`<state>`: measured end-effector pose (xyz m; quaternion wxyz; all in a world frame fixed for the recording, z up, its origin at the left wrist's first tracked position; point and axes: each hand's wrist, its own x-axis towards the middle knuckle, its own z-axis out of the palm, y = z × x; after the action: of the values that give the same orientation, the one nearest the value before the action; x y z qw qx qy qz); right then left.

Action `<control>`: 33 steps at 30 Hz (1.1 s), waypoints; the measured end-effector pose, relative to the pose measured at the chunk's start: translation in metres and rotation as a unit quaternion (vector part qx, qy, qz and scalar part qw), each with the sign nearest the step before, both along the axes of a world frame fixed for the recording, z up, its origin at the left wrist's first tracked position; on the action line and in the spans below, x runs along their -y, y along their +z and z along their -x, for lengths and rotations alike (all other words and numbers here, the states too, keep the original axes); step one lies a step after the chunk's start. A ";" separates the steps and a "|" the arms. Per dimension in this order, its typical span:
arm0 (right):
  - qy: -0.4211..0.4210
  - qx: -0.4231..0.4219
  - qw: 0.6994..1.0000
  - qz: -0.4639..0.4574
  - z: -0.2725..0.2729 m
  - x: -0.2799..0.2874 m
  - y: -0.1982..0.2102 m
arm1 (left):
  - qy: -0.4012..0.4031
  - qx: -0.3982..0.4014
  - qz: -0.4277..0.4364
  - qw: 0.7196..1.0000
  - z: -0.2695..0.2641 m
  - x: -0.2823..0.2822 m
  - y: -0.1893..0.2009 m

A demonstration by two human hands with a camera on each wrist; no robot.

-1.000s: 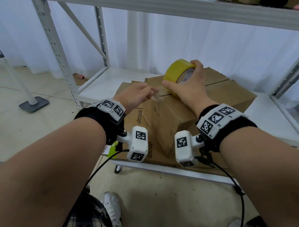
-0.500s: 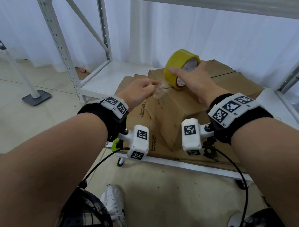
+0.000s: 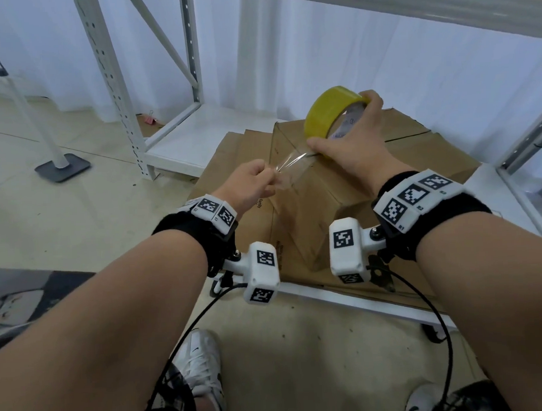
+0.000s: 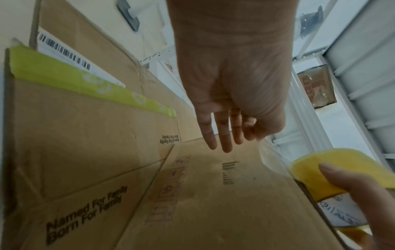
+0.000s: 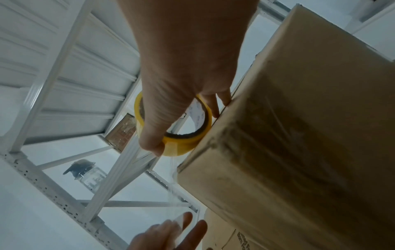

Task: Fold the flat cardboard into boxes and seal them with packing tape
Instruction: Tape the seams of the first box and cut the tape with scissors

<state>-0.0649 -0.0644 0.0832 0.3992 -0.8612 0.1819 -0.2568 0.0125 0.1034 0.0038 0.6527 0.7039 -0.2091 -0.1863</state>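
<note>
One brown cardboard box (image 3: 340, 183) stands folded but unsealed: the right hand (image 3: 351, 152) grips the yellow tape roll (image 3: 329, 111) while the left hand (image 3: 250, 187) pinches its clear tape end (image 3: 288, 165).

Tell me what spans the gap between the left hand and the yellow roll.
A clear tape strip runs from left hand to tape roll, seen in the head view.

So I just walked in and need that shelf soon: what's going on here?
A person is taping up a cardboard box that sits on flat cardboard on the low shelf. The right hand holds the yellow tape roll on the box's top. The left hand pinches the clear tape end, pulled out toward the person over the near edge. This strip is not stuck down yet.
</note>
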 end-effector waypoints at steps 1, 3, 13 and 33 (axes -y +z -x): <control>-0.002 0.007 1.000 0.007 0.000 -0.001 -0.001 | 0.000 0.004 -0.005 1.000 0.000 -0.001 -0.001; -0.006 0.014 1.000 0.018 0.000 -0.003 -0.003 | 0.006 0.006 -0.015 1.000 -0.002 -0.001 -0.001; 0.001 0.021 1.000 0.019 0.007 -0.009 -0.010 | -0.002 0.065 -0.134 0.989 0.000 0.010 -0.003; 0.022 0.079 0.993 0.085 0.005 -0.001 -0.019 | -0.002 0.102 -0.253 0.962 0.007 0.040 -0.017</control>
<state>-0.0701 -0.0631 0.0637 0.3432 -0.8728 0.1078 -0.3299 0.0053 0.0632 -0.0131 0.4279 0.8611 -0.2215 -0.1620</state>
